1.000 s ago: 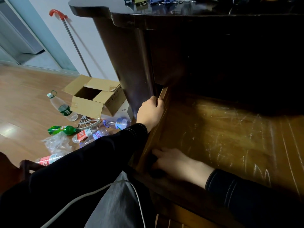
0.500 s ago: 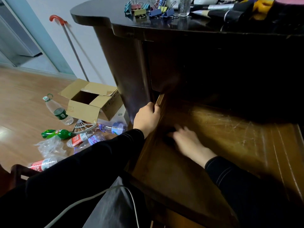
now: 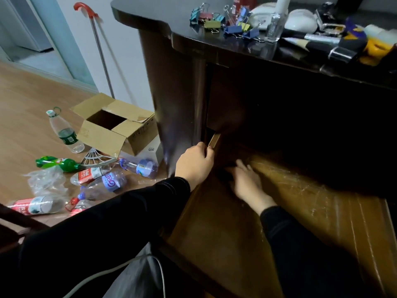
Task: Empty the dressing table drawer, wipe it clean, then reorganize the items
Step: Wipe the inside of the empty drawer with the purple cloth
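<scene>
The dressing table drawer [image 3: 300, 201] is pulled out, showing a bare, scratched wooden bottom. My left hand [image 3: 194, 164] grips the drawer's left side wall [image 3: 213, 139] near the back. Inside the drawer, my right hand [image 3: 247, 183] lies at the far left with fingers stretched out, pressing on a small dark cloth [image 3: 225, 172]; the hand is blurred and the cloth mostly hidden. On the dark table top [image 3: 171, 18] lie coloured binder clips [image 3: 232, 24], a small glass bottle [image 3: 275, 24] and several other items.
On the wooden floor to the left stand an open cardboard box [image 3: 111, 134] and several plastic bottles [image 3: 66, 134]. A metal stick with a red handle [image 3: 101, 50] leans on the wall. A dark chair arm [image 3: 12, 229] is at lower left.
My right hand slid with the cloth from the drawer's near left corner toward the back left. My left hand kept its grip on the side wall. The view tilted up, showing the table top.
</scene>
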A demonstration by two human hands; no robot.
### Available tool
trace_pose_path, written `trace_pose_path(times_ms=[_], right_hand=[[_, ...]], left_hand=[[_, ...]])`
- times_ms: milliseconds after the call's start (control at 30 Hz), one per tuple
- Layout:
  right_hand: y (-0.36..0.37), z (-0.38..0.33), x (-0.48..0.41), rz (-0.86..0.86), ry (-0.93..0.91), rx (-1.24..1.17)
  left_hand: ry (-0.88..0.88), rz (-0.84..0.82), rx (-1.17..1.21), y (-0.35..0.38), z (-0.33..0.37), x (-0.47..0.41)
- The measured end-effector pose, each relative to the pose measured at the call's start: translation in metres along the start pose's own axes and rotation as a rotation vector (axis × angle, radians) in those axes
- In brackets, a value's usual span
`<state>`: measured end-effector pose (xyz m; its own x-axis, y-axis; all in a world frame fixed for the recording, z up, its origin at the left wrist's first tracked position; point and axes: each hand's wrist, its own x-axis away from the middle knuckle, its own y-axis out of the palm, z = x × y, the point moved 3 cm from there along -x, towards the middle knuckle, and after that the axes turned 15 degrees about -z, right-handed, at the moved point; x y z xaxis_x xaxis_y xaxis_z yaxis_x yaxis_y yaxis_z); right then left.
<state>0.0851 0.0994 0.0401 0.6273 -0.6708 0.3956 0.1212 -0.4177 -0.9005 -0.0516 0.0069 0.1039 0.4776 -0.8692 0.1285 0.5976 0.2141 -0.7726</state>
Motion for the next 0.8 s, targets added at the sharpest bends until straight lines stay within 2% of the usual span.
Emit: trace_pose_path(times_ms=[67,233,300,400,467,500,533,633,800], right_hand=[[-0.013,0.005,-0.019,0.018,0.058,-0.05],[-0.008,-0.011,-0.009,-0.094,0.032,0.099],[0.007,-0.022,0.023,-0.152,-0.074,0.165],[0.037,-0.039,0.085,-0.256,-0.365,0.172],[0.047,-0.046,0.108,-0.275,-0.54,0.247],[0.049,-0.047,0.109,-0.272,-0.569,0.281],[0.046,-0.049,0.104,-0.257,-0.557,0.302],[0.026,-0.047,0.069,-0.215,-0.354,0.201],[-0.002,-0.02,0.004,-0.125,-0.119,0.146]], left_hand=[[0.01,-0.01,-0.003,-0.001,0.002,0.001],[0.006,-0.007,-0.004,-0.005,0.005,0.005],[-0.003,-0.007,0.004,-0.006,0.006,0.005],[-0.004,-0.014,0.018,-0.006,0.006,0.007],[0.001,-0.021,0.024,-0.006,0.007,0.008],[0.001,-0.023,0.027,-0.006,0.008,0.008],[-0.002,-0.021,0.03,-0.005,0.008,0.008],[-0.011,-0.005,0.032,-0.005,0.008,0.005],[-0.009,0.003,0.005,-0.003,0.007,0.006]])
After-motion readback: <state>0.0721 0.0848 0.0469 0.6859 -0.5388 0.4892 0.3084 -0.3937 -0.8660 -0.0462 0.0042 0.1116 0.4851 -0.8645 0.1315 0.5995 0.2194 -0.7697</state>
